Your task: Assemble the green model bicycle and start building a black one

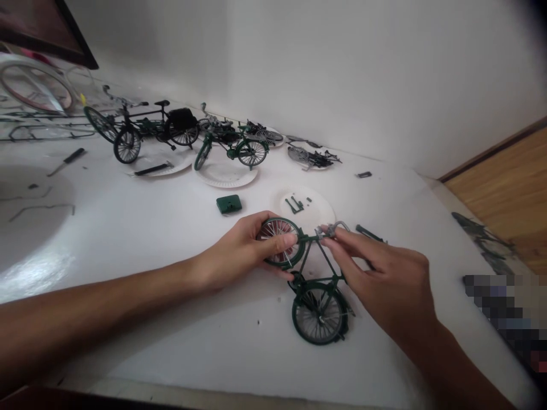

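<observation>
A dark green model bicycle [319, 279] is held just over the white table, one wheel toward the back and the other toward me. My left hand [256, 242] is closed around the far wheel, thumb across its spokes and fingers behind it. With thumb and fingertips, my right hand [376, 267] pinches the grey handlebar [331, 229] at the top of the frame. Whether the handlebar is seated in the frame cannot be made out. Just behind, a white paper plate [322, 210] carries small green parts [296, 204].
At the back stand a black model bicycle [147, 128] and a green model bicycle [231, 148], near more paper plates. A green box-like piece [229, 204] lies left of my hands, a dark green strip [370, 233] to the right. A screwdriver [67, 160] lies far left.
</observation>
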Motion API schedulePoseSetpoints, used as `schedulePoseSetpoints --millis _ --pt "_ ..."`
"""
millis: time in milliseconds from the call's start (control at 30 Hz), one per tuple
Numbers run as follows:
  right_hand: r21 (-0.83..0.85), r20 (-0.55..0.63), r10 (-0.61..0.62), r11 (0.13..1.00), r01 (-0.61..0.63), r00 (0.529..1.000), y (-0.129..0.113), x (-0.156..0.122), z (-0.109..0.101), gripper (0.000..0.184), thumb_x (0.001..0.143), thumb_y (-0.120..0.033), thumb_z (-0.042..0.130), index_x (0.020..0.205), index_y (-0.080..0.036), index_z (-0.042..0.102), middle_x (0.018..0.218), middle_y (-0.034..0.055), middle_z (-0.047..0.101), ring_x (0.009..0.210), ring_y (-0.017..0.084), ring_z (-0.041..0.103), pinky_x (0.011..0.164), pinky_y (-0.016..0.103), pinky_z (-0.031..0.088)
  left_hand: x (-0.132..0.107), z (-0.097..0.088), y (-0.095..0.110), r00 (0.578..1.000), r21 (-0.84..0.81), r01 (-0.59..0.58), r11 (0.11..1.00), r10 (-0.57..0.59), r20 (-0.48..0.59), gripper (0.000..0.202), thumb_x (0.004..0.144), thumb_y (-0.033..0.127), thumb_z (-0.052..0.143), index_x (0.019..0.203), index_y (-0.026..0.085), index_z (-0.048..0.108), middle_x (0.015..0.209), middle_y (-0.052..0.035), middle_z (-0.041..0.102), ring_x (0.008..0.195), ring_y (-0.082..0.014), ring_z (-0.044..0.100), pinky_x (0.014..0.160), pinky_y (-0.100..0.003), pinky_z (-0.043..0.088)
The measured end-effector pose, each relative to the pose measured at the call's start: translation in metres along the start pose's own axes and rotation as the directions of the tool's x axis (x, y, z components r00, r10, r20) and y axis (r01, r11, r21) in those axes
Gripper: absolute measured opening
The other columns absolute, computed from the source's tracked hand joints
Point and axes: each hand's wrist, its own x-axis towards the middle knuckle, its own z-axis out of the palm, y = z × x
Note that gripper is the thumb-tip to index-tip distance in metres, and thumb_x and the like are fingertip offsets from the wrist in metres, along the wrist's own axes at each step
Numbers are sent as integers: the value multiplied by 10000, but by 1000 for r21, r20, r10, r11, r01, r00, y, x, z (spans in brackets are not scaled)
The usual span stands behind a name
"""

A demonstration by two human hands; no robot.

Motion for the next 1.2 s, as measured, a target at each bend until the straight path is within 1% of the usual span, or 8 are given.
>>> schedulePoseSetpoints --millis 233,433,633,833,933,1000,1100,1200 --pt "248 135 194 943 -223 972 -7 -2 -1 294 868 -140 697 1145 -49 738 1038 121 788 817 221 788 722 254 674 1 0 -2 999 -30 -24 999 23 -40 196 915 232 699 1008 116 572 958 -50 632 880 -191 695 727 -379 675" --pt "295 136 194 928 -227 971 -5 -2 1 281 851 -130 713 1121 -64 753 1048 123 783 840 220 787 766 247 672 1 1 -1 999 2 1 1000 -1 -44 186 920 225 693 990 111 564 920 -48 642 824 -181 706 671 -325 667" --pt "348 135 226 901 -260 965 -3 -3 5 269 845 -142 726 1110 -113 761 1070 98 786 838 202 784 752 253 666 2 -3 1 1000 77 -9 997 10 -12 237 889 285 730 1002 135 584 897 -19 637 822 -168 683 685 -340 667" --pt "451 237 273 819 -355 932 2 -4 12 101 883 -171 694 954 -201 760 951 19 796 812 153 753 764 258 628 0 -11 14 962 328 138 935 -205 180 377 797 422 811 952 155 594 824 -7 658 706 -137 656 613 -247 583" --pt "471 270 256 805 -359 928 4 -4 13 81 883 -182 695 945 -206 741 931 15 777 825 147 730 762 260 608 -4 -15 19 977 525 -16 851 -99 191 346 858 474 735 936 170 590 812 1 643 685 -122 617 580 -211 493" --pt "495 302 240 788 -367 923 2 -3 13 75 892 -199 686 952 -206 730 965 28 758 857 152 712 757 270 599 -5 -18 20 983 687 -161 708 50 178 331 906 497 667 971 178 605 811 -5 637 685 -126 589 560 -213 442" --pt "530 361 183 766 -363 915 -4 1 12 81 914 -215 657 960 -212 724 1028 43 716 927 161 684 803 296 580 -3 -22 19 926 762 -374 529 260 275 327 939 449 635 1136 190 603 1002 -55 669 800 -148 604 620 -234 459" --pt "519 476 156 745 -419 866 -10 10 5 161 924 -234 640 1067 -224 713 1083 45 704 953 160 680 846 313 568 4 -27 15 856 677 -517 524 335 394 183 986 321 573 1088 177 621 1029 -55 670 846 -137 608 700 -243 479"
